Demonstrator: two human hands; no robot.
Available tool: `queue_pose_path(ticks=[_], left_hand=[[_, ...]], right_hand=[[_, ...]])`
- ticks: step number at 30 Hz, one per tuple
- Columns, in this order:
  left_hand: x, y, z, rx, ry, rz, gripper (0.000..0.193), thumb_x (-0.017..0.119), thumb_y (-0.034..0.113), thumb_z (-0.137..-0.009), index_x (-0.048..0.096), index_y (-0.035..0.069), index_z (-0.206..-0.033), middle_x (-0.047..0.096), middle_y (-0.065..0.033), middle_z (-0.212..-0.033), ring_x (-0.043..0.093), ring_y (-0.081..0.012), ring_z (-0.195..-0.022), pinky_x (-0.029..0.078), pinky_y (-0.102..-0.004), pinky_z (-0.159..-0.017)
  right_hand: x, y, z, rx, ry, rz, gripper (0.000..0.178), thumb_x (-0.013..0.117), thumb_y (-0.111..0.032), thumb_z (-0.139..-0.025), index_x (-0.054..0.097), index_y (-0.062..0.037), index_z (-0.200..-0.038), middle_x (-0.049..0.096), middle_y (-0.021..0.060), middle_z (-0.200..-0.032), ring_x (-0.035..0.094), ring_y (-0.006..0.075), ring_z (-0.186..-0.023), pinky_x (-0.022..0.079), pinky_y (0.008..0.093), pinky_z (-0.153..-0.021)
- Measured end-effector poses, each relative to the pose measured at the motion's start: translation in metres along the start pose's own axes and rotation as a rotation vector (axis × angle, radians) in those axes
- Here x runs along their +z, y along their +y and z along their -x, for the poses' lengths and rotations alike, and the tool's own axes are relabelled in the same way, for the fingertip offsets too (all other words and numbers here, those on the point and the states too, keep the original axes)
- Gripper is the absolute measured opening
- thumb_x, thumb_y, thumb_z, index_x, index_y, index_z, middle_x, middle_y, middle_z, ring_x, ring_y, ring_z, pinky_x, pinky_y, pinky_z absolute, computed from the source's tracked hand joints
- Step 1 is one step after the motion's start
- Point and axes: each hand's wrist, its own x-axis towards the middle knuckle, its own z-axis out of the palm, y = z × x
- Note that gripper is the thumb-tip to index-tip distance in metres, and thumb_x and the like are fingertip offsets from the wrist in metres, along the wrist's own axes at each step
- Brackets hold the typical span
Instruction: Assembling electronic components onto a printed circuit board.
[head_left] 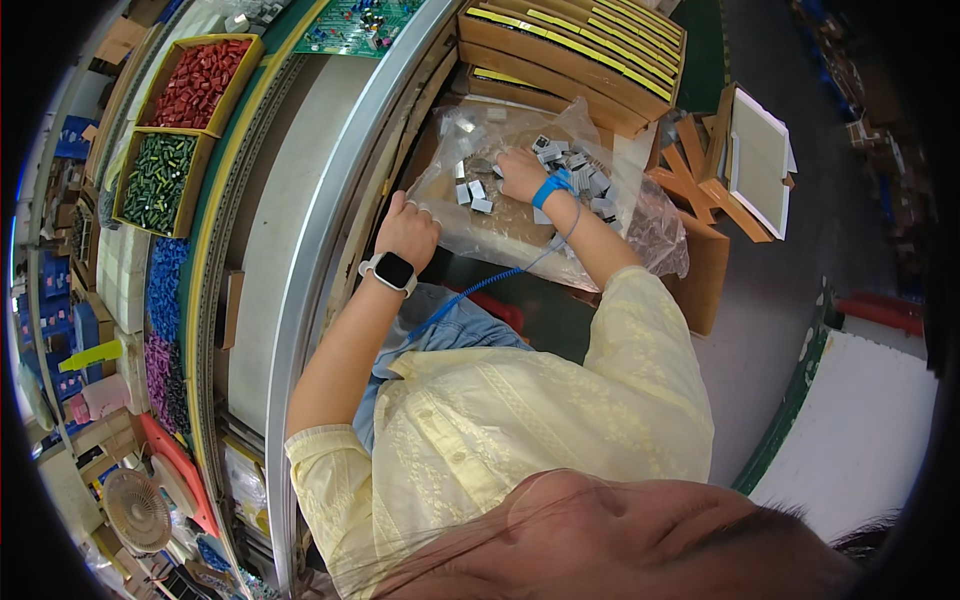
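A clear plastic bag (575, 117) lies spread open in front of me, with small grey-and-white box-shaped parts (480, 205) scattered on it. My left hand (408, 234), a watch on its wrist, is closed at the bag's left edge, fingers curled over the plastic. Inside the spread bag, among the parts, is my right hand (523, 175). Its fingers are bent together and point left; whatever they hold is too small to make out. Round the right wrist sits a blue strap (552, 187), from which a coiled blue cord (462, 296) runs down toward my lap.
Stacked cardboard trays (570, 50) stand beyond the bag. Open cartons (705, 265) are at the right. A metal rail (330, 180) runs along my left, beside a line with a green circuit board (357, 27), bins of red (200, 83) and green components (157, 182), and a fan (137, 510).
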Motion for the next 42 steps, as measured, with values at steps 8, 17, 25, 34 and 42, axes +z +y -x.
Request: queue_pose_path(ticks=[8,17,25,34,42], left_hand=[[0.001,-0.002,0.001,0.001,0.016,0.009,0.02,0.046,0.016,-0.081,0.066,0.016,-0.079,0.062,-0.0018,-0.079,0.057,-0.0177,-0.084,0.025,-0.0383,-0.097],[0.0,-0.002,0.0,-0.006,0.004,-0.003,0.021,0.046,0.016,-0.081,0.066,0.016,-0.079,0.062,-0.0014,-0.077,0.057,-0.0165,-0.082,0.026,-0.0368,-0.094],[-0.003,-0.002,0.0,-0.007,0.001,-0.005,0.02,0.045,0.016,-0.082,0.065,0.016,-0.079,0.062,-0.0011,-0.076,0.057,-0.0165,-0.081,0.026,-0.0374,-0.094],[-0.001,-0.003,0.002,-0.019,0.001,-0.001,0.02,0.046,0.016,-0.081,0.065,0.016,-0.079,0.061,-0.0019,-0.078,0.056,-0.0173,-0.082,0.026,-0.0373,-0.094],[-0.004,0.001,0.002,-0.009,0.033,-0.027,0.019,0.046,0.016,-0.082,0.065,0.015,-0.081,0.061,-0.0022,-0.079,0.057,-0.0178,-0.083,0.026,-0.0381,-0.095]], right_hand=[[-0.046,0.009,0.029,0.162,0.292,0.149,0.021,0.06,-0.009,-0.061,0.059,-0.0043,-0.082,0.058,0.0157,-0.083,0.055,0.0323,-0.086,0.042,0.042,-0.078],[-0.006,-0.045,0.03,-0.023,0.054,-0.072,0.044,0.067,-0.028,-0.064,0.056,-0.0036,-0.099,0.057,0.0163,-0.091,0.054,0.0325,-0.088,0.044,0.0424,-0.075],[0.001,-0.051,0.027,0.127,-0.1,-0.065,0.033,0.062,-0.023,-0.064,0.055,-0.0024,-0.088,0.06,0.0193,-0.081,0.059,0.0352,-0.08,0.046,0.0431,-0.069],[-0.065,-0.027,0.042,0.363,0.21,0.208,0.028,0.063,-0.017,-0.063,0.058,-0.0047,-0.088,0.061,0.0141,-0.083,0.057,0.03,-0.081,0.044,0.0408,-0.069],[-0.008,-0.069,0.009,0.026,0.25,0.028,0.029,0.065,-0.022,-0.059,0.059,-0.0023,-0.078,0.057,0.0157,-0.082,0.053,0.032,-0.083,0.04,0.041,-0.076]])
